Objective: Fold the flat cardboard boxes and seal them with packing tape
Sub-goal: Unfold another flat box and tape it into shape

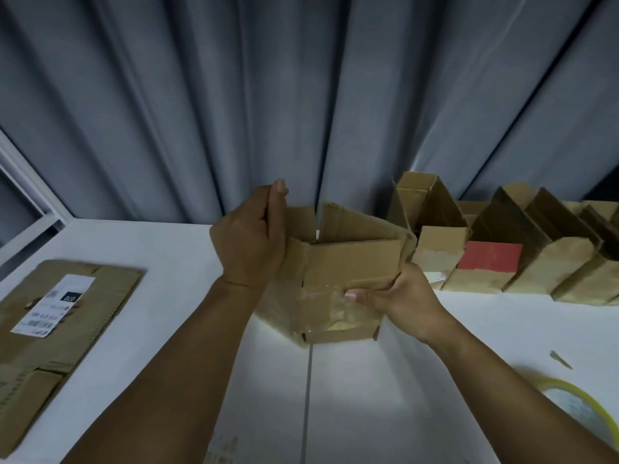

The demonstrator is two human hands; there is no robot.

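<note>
A small brown cardboard box [341, 266] is held above the white table [160, 249] at the centre, its top flaps partly open. My left hand [249, 239] grips its left side, thumb and fingers up along a raised flap. My right hand [398, 293] holds the right front corner, thumb pressed on the near face below the folded front flap. Old clear tape shines on the lower front. A roll of packing tape [579, 406] lies at the lower right, partly hidden by my right forearm.
A flat cardboard box [67, 313] with a white shipping label lies at the left. A row of folded boxes [522, 252], one with a red panel, stands at the back right. Grey curtains hang behind the table. A small scrap [560, 359] lies near the tape.
</note>
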